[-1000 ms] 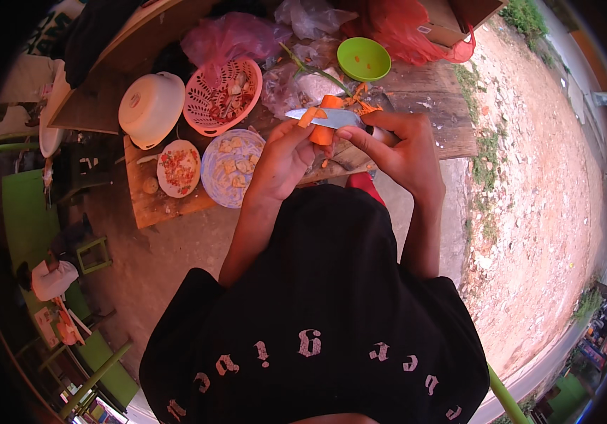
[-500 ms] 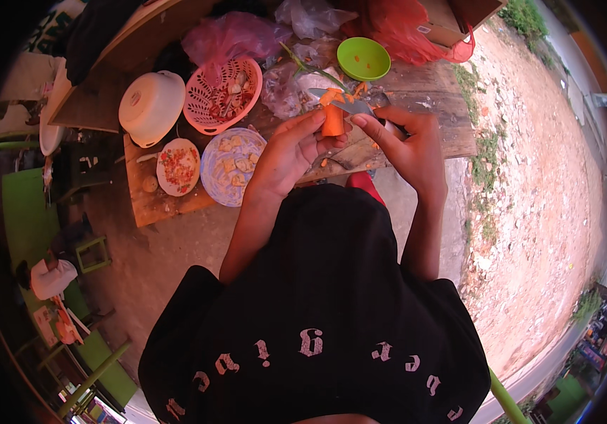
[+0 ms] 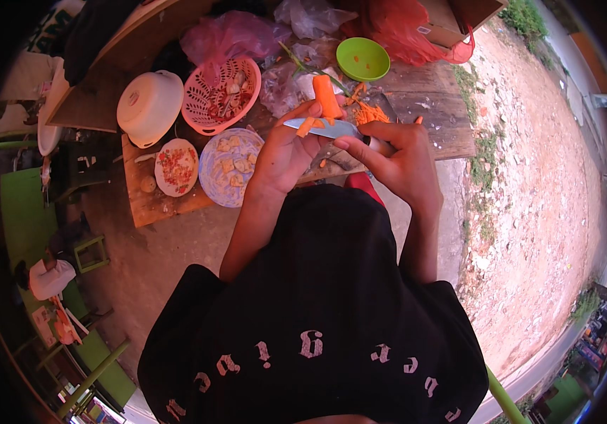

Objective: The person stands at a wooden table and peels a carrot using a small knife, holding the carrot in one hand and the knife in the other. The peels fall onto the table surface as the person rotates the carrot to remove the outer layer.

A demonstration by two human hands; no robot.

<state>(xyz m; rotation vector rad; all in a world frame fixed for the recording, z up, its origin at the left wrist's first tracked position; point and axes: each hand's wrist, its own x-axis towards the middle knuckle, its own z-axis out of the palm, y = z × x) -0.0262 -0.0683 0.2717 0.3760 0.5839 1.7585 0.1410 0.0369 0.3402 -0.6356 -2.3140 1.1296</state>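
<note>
Above the frame's centre, the left hand (image 3: pixel 286 152) grips a carrot (image 3: pixel 326 97) while the right hand (image 3: pixel 399 159), closed on a knife (image 3: pixel 324 128), peels it, calling next for another careful stroke.

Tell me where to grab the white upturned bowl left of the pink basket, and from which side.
Take the white bowl from above, hands on opposite sides of its rim. It sits upside down, so the smooth dome gives little grip. The pink basket crowds its right side, so the near and far edges look easier to reach.
</note>
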